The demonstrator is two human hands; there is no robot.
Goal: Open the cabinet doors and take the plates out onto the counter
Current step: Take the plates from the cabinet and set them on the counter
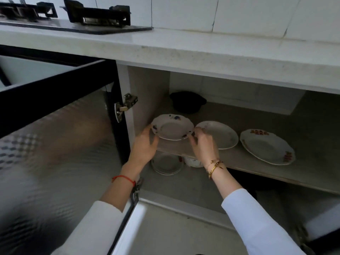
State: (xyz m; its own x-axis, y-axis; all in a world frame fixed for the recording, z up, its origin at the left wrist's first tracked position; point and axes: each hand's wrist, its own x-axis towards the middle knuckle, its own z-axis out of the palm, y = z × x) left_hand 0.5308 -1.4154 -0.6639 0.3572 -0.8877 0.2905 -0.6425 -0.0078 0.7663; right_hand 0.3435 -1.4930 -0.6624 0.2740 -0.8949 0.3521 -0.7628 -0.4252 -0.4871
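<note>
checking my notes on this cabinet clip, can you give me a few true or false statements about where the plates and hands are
1. Both hands, left hand and right hand, are at the blue-flowered plate. True.
2. Three plates sit on the upper shelf. True.
3. The red-patterned plate is the leftmost. False: it is rightmost, past the plain plate.
4. The left cabinet door is shut. False: it stands open.
5. Plates already lie on the counter. False: none show there.

We see the open door (55, 144) crowding the left. Bare shelf (257, 173) lies before two plates (220, 134); the desk (202, 46) stands clear.
</note>
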